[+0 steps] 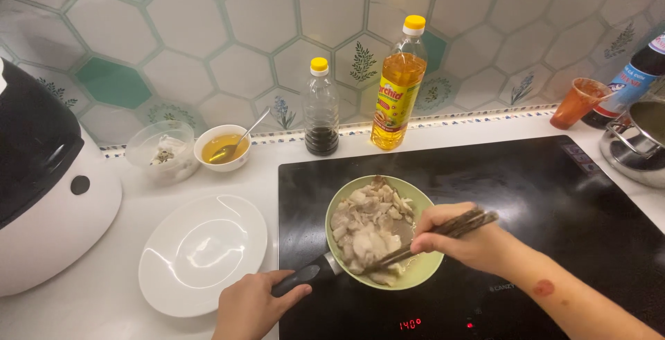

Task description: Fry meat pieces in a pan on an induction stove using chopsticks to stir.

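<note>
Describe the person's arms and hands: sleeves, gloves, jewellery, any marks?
Both hands are bare: no gloves, and no rings or watch show. The left hand is cut off at the wrist by the frame edge, so no sleeve can be seen there. The right hand leads to a forearm bare right to the frame edge, with no sleeve in view. That forearm carries a round red mark and a fainter reddish patch further up.

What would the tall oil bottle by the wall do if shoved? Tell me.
The tall oil bottle is narrow and high, so it would likely tip rather than slide. It looks mostly full, so probably heavy. Its smooth plastic may be slippery.
</note>
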